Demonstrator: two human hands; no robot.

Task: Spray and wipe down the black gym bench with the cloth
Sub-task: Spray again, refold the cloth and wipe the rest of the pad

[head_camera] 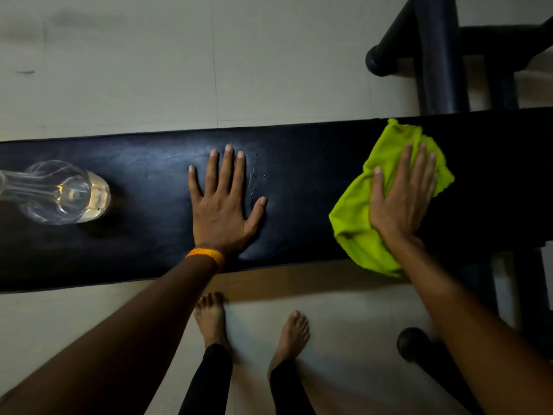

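The black gym bench (149, 235) runs across the view from left to right. My left hand (223, 202) lies flat on its middle, fingers spread, holding nothing; an orange band circles the wrist. A few wet streaks glisten on the pad just right of that hand. My right hand (401, 199) presses flat on a crumpled lime-green cloth (353, 226) on the bench's right part. The cloth's lower corner hangs over the near edge. A clear spray bottle (64, 193) stands on the bench at the far left, seen from above.
Black metal frame tubes (437, 55) rise behind the bench at the upper right, and more dark frame parts (416, 344) sit at the lower right. My bare feet (211, 319) stand on the pale tiled floor (119, 70) close to the bench's near edge.
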